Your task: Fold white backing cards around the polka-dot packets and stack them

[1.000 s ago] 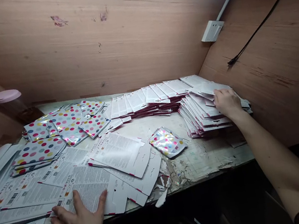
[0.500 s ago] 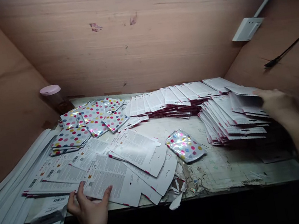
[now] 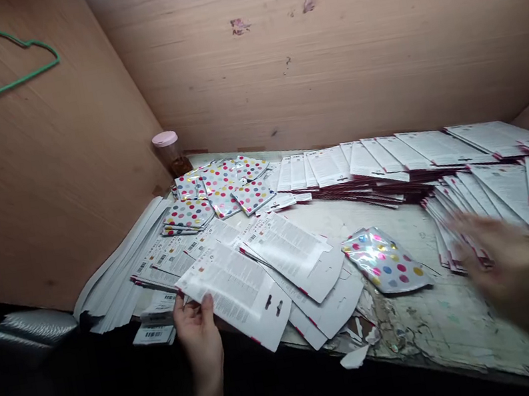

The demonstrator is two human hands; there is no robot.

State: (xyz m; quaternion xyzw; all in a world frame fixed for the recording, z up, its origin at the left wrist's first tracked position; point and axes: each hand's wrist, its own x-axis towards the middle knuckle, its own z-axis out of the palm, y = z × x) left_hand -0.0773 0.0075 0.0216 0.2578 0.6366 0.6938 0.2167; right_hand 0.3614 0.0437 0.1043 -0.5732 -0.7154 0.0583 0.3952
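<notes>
My left hand (image 3: 197, 327) grips the lower left corner of a white printed cardboard packet (image 3: 239, 290), thumb on top and fingers beneath. The packet has a hang-hole tab at its right end and is tilted up off the pile. Beside it lie more printed packets (image 3: 294, 254), overlapping on the table. My right hand (image 3: 503, 259) is smeared by motion in front of the stacked packets (image 3: 501, 192) on the right; its fingers cannot be made out. Between the hands rests a shiny polka-dot pouch (image 3: 385, 260).
Several polka-dot pouches (image 3: 222, 188) are heaped at the back left near a pink-lidded jar (image 3: 169, 150). A row of packets (image 3: 370, 160) runs along the back wall. White sheets (image 3: 121, 269) and barcode labels (image 3: 153, 331) lie left. The table's front edge (image 3: 424, 360) is chipped.
The view has swung left. My left hand has lifted the packet off the pile. My right hand has come away from the right-hand stack toward the middle.
</notes>
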